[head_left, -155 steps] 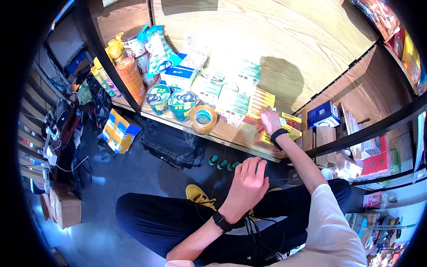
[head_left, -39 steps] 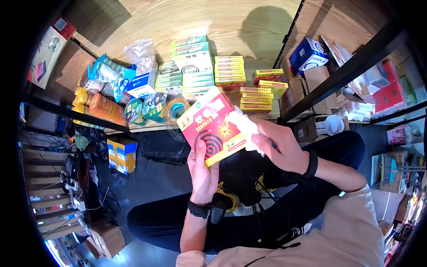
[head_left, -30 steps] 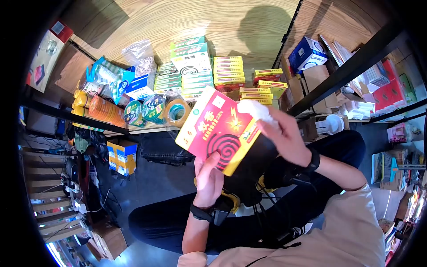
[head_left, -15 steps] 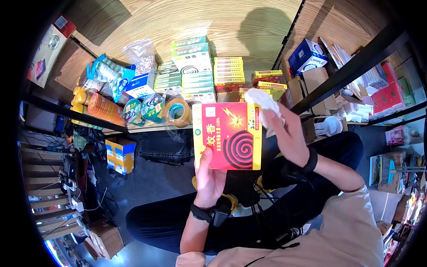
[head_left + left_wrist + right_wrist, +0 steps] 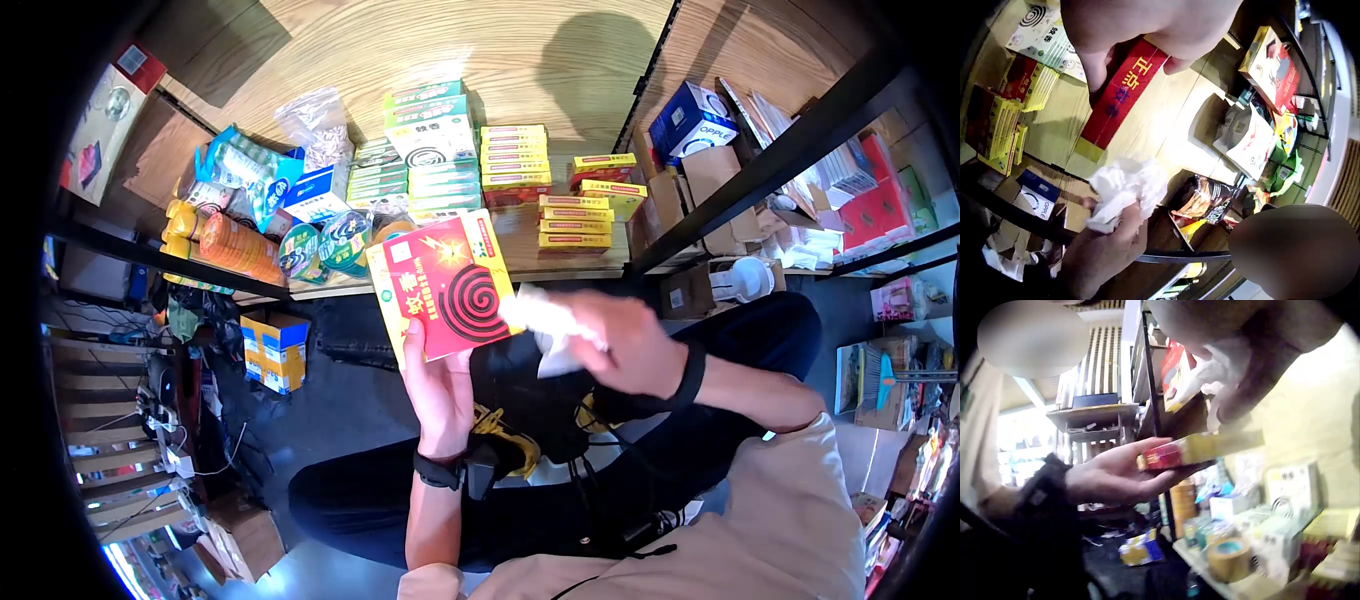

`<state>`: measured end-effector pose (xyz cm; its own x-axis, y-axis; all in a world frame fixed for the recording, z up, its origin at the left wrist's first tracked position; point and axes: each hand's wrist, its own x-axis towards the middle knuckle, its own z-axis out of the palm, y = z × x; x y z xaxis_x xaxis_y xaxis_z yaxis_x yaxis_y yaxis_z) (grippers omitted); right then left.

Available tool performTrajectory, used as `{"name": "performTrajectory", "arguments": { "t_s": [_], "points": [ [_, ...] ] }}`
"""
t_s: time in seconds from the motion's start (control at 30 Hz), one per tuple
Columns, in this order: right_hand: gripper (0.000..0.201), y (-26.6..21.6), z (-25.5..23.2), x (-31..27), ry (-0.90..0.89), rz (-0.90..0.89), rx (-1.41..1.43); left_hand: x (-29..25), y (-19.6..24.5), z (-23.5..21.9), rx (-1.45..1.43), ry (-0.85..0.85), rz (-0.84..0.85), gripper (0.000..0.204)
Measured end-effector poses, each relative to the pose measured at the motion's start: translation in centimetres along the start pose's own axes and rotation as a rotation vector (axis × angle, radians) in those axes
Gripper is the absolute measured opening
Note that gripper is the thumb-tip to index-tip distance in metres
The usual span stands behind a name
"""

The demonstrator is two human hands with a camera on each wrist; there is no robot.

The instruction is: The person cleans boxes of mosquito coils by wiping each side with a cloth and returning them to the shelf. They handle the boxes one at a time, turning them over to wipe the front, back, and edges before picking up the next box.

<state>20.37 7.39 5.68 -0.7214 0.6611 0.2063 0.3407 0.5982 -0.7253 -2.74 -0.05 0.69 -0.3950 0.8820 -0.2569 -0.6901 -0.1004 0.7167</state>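
In the head view my left hand (image 5: pixel 440 395) grips a red and yellow mosquito coil box (image 5: pixel 445 285), thumb across its printed front. The box tilts in front of the shelf; in the left wrist view its narrow red side (image 5: pixel 1127 94) faces the camera below the left hand (image 5: pixel 1147 28). Bunched white tissue (image 5: pixel 552 325) is pinched in my right hand (image 5: pixel 632 345), right at the lower right edge of the box. From the right wrist, the box (image 5: pixel 1175 454) appears edge-on over the left fingers, with the tissue (image 5: pixel 1225 365) above.
Yellow coil boxes (image 5: pixel 515 165) and green-white ones (image 5: pixel 430 125) are stacked on the wooden shelf (image 5: pixel 560 100). Round green tubs (image 5: pixel 345 240) stand near its front edge. A black metal post (image 5: pixel 770 150) rises at the right; an orange-blue carton (image 5: pixel 273 350) sits on the floor.
Earlier the left hand held nothing and the right reached into the yellow stacks. Over the last second the box turned and shifted left, while the tissue moved from its upper right down to its lower edge.
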Motion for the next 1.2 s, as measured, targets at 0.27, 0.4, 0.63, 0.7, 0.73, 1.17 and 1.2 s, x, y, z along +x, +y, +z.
{"name": "performTrajectory", "arguments": {
  "t_s": [0.27,0.4,0.63,0.7,0.73,1.17,1.2],
  "points": [
    [0.070,1.0,-1.5,2.5,0.144,-0.190,-0.333,-2.3,-1.9,1.9,0.016,-0.167,-0.203,0.065],
    [0.076,-1.2,2.0,0.5,-0.112,-0.190,-0.131,-2.3,-3.4,1.1,0.052,-0.190,-0.133,0.056],
    [0.086,0.9,0.6,1.6,-0.062,-0.233,-0.322,-2.7,-4.1,0.7,0.118,-0.305,-0.086,0.072],
    [0.088,-0.3,0.8,1.6,-0.049,-0.207,-0.301,-3.0,-4.2,0.6,0.177,-0.321,-0.088,0.077],
    [0.090,-0.7,1.0,1.6,-0.040,-0.184,-0.271,-3.0,-4.1,0.7,0.240,-0.327,-0.087,0.083],
    [0.063,0.4,2.0,0.7,0.008,-0.312,-0.456,-3.1,-4.6,0.7,0.447,-0.374,0.025,0.081],
    [0.058,1.0,1.4,0.8,0.045,-0.338,-0.283,-2.8,-4.7,0.8,0.447,-0.375,0.022,0.081]
  ]
}}
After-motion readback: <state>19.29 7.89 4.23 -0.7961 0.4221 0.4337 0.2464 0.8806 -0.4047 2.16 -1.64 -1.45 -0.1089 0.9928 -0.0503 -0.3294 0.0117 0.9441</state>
